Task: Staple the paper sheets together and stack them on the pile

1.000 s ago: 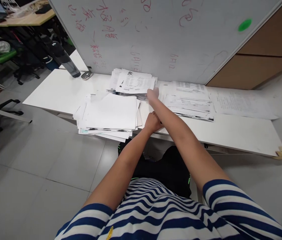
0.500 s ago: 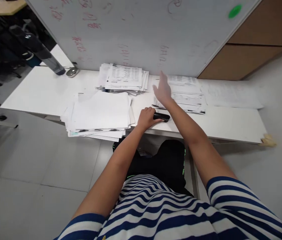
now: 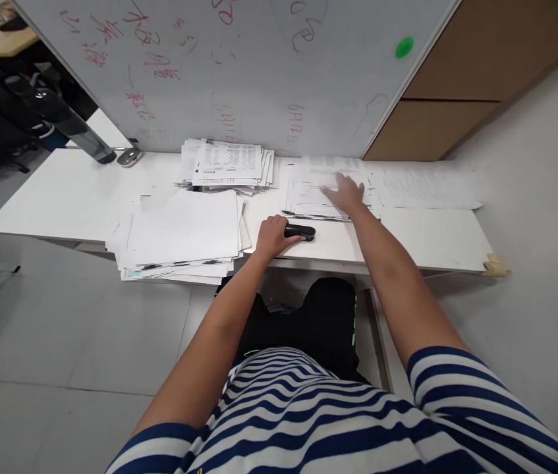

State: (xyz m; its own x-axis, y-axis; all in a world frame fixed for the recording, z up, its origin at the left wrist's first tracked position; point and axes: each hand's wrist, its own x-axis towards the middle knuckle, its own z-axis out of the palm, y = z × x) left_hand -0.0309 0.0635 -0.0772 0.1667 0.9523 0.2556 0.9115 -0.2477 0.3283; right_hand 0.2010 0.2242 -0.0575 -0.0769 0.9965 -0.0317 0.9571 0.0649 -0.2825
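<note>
My left hand (image 3: pixel 273 237) is closed around one end of a black stapler (image 3: pixel 302 232) near the table's front edge. Over the right-hand stack of printed papers (image 3: pixel 308 196) is my right hand (image 3: pixel 346 195), its fingers spread and slightly blurred; whether it presses on the sheets I cannot tell. To the left of my left hand lies a thick, uneven pile of paper with a blank white sheet (image 3: pixel 187 227) on top. Behind that pile, against the whiteboard, sits another stack of printed sheets (image 3: pixel 229 161).
The narrow white table (image 3: pixel 61 197) runs along a whiteboard (image 3: pixel 259 72) with red writing. A dark bottle (image 3: pixel 68 122) and a computer mouse (image 3: pixel 129 157) are at the left. Printed sheets (image 3: pixel 421 185) lie at the right, beside a wall. Tape (image 3: pixel 496 264) covers the right front corner.
My right hand has moved right, from the left edge of the right-hand paper stack to over its middle. The left hand keeps its hold on the stapler. The camera view has shifted somewhat.
</note>
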